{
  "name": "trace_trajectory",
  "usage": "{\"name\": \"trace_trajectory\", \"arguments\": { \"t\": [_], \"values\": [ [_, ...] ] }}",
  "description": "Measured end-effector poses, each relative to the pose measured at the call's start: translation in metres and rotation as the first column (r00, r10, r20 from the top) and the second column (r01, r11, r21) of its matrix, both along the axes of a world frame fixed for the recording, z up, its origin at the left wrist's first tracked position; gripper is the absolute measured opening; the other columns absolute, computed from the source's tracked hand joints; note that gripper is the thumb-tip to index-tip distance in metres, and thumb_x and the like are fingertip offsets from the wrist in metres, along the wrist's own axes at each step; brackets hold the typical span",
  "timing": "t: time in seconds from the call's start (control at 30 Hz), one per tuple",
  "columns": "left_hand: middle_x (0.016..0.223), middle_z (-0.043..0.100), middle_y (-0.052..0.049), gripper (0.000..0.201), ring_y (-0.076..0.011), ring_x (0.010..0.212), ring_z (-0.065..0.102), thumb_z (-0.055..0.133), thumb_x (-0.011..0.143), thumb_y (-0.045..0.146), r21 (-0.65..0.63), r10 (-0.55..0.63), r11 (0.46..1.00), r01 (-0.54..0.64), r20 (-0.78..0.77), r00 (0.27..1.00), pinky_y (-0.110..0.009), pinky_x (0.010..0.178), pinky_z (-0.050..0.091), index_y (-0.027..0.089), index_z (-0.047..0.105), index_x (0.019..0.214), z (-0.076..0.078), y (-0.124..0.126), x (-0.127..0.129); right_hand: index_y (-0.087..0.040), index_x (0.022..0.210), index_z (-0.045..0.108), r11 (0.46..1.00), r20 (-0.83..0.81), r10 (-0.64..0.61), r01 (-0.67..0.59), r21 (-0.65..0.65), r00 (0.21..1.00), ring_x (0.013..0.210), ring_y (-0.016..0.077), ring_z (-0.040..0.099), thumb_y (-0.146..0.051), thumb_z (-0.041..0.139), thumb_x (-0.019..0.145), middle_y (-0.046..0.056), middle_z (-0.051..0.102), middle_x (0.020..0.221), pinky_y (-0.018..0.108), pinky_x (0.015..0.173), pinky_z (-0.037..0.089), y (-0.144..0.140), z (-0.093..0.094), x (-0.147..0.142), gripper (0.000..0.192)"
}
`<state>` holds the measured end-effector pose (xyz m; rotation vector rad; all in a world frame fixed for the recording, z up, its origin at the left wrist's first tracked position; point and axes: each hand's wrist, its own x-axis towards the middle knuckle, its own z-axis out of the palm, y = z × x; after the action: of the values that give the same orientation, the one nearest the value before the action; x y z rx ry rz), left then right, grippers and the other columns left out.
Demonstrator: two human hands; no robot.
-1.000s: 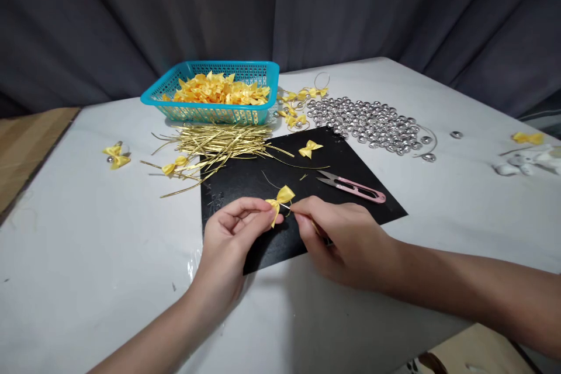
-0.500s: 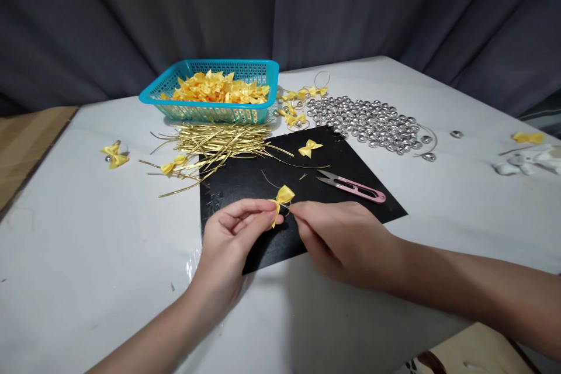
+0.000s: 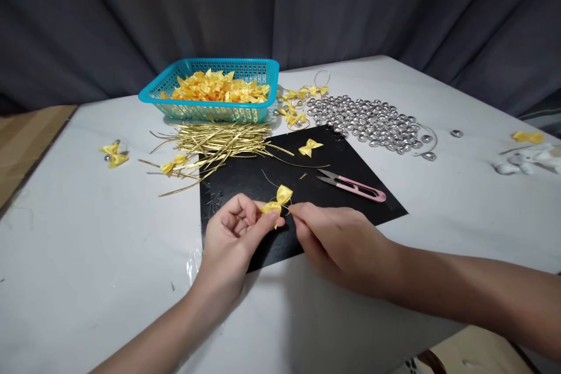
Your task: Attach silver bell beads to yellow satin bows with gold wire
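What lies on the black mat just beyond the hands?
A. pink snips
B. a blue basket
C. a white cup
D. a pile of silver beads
A: the pink snips lie on the black mat just past the right hand, while the basket and silver beads sit off the mat.

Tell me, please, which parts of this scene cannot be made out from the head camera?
- Right hand: fingertips curl under the palm, so any gold wire held is hidden.
- Yellow bow: knot too small to read; left hand covers one wing.
- White objects: blurred, cut by the right edge.
- Basket: its floor is buried under bows.
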<state>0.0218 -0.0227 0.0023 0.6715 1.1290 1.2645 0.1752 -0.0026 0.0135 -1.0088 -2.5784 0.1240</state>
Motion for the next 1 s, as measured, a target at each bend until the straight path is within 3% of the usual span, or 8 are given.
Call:
{"name": "trace_trajectory", "arguments": {
  "t": [0.47,0.77,0.87,1.0],
  "values": [
    [0.059,0.064,0.003,0.034,-0.0081,0.06,0.06,0.068,0.07,0.007,0.154,0.044,0.988,-0.012,-0.206,0.978,-0.016,0.059,0.046,0.018,0.041,0.051,0.0,-0.004,0.004,-0.014,0.081,0.051,0.999,-0.026,-0.03,0.029,-0.037,0.999,0.051,0.0123,0.06,-0.005,0.034,0.081,0.003,0.065,0.064,0.021,0.047,0.038,-0.006,-0.008,-0.003,0.019],
    [0.058,0.059,0.002,0.04,-0.0111,0.058,0.056,0.064,0.073,0.008,0.301,0.108,0.952,0.052,-0.492,0.864,-0.021,0.057,0.044,0.02,0.035,0.048,0.001,-0.015,0.005,-0.014,0.083,0.05,0.998,-0.103,-0.021,0.015,-0.059,0.994,0.058,0.0129,0.061,-0.009,0.031,0.084,0.008,0.068,0.076,0.021,0.052,0.041,-0.01,-0.014,-0.003,0.02],
    [0.061,0.061,0.002,0.039,-0.0108,0.059,0.056,0.063,0.074,0.009,0.313,0.134,0.949,0.044,-0.527,0.839,-0.021,0.057,0.043,0.02,0.035,0.05,0.0,-0.016,0.004,-0.014,0.083,0.051,0.994,-0.122,-0.067,0.056,-0.092,0.99,0.056,0.0117,0.06,-0.01,0.031,0.084,0.005,0.066,0.07,0.019,0.051,0.039,-0.007,-0.01,-0.005,0.021],
    [0.061,0.061,0.002,0.037,-0.0107,0.06,0.058,0.064,0.073,0.01,0.258,0.125,0.966,-0.011,-0.428,0.895,-0.021,0.061,0.046,0.02,0.035,0.052,0.001,-0.013,0.005,-0.012,0.082,0.053,0.985,-0.189,-0.08,0.049,-0.168,0.979,0.038,0.0074,0.044,-0.014,0.035,0.086,-0.004,0.049,0.047,0.017,0.042,0.031,-0.002,-0.005,-0.006,0.019]
  ]
}}
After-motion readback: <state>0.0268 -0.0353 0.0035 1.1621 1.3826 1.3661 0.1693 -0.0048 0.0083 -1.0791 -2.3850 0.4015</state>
